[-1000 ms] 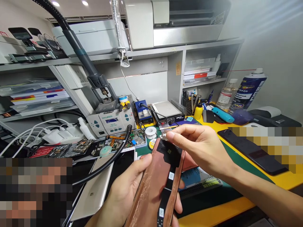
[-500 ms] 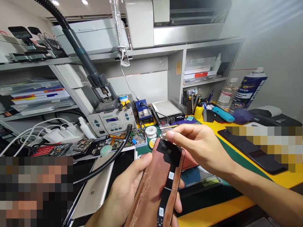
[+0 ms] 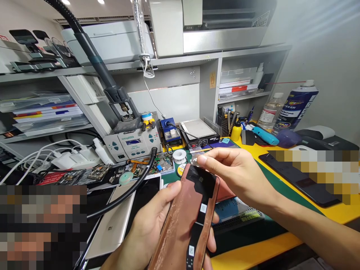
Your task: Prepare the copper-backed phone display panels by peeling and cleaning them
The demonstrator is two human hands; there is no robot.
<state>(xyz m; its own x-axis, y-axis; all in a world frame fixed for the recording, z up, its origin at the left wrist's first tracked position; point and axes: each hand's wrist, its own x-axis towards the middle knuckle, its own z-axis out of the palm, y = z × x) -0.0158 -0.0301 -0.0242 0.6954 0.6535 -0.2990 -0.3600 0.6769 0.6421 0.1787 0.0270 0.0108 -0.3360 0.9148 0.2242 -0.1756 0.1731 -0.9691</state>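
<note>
My left hand (image 3: 149,217) is wrapped round a phone screen panel (image 3: 180,217), its reddish-brown back with black film and a dark flex strip facing up. The thumb lies on the left edge and fingertips show at the right edge. Just beyond the panel's top end, my right hand (image 3: 239,172) pinches a small clear piece (image 3: 194,161) with a whitish bit on it. Whether that piece touches the panel I cannot tell. Under my right hand, a reddish sheet (image 3: 225,190) and a blue device (image 3: 229,212) lie on the green mat (image 3: 274,183).
A gold phone (image 3: 112,221) lies at the left below a black hose (image 3: 126,195). Behind are a tray of circuit boards (image 3: 165,163), a solder spool (image 3: 179,156), a hot-air station (image 3: 133,142) and a heating plate (image 3: 198,129). A dark phone (image 3: 300,180) lies at the right.
</note>
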